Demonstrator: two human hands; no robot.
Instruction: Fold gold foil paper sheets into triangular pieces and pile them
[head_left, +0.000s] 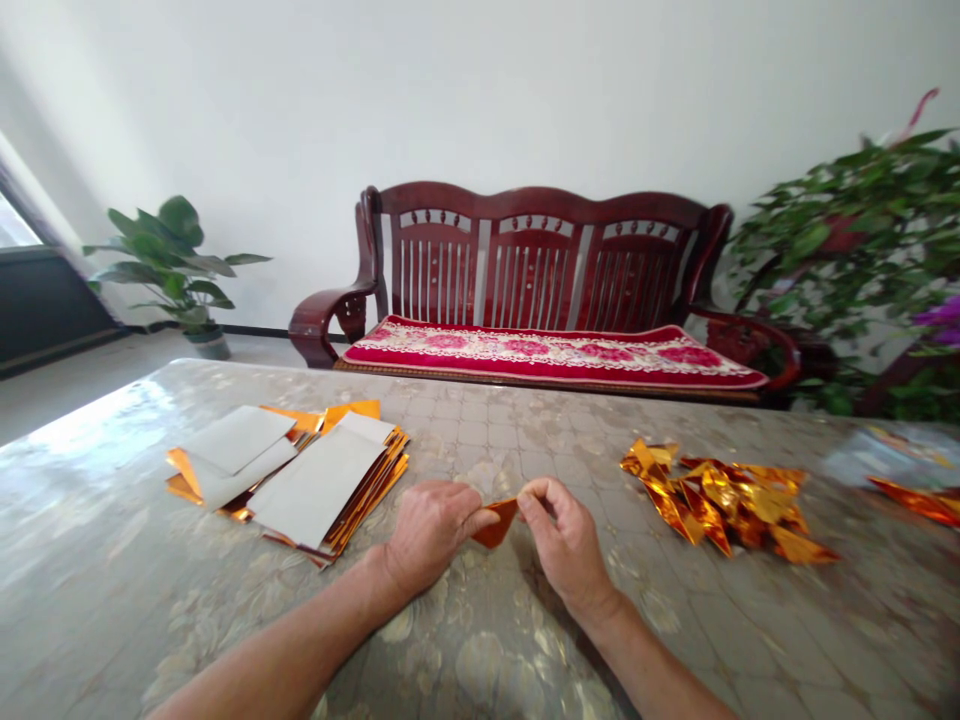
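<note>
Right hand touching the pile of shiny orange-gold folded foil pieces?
Apart. The head view shows patterned grey-beige tablecloth between the right hand and the pile of shiny orange-gold folded foil pieces.

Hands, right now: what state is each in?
Left hand: closed, holding the orange paper.
Right hand: closed, fingertips pinching that paper's other end.

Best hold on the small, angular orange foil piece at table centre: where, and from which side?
I'd pinch opposite ends, coming from both sides: left hand on its left part, right hand at its upper-right corner. The small, angular orange foil piece looks thin and narrows toward that corner, so a light fingertip pinch suits; squeezing the middle would likely crease it.
</note>
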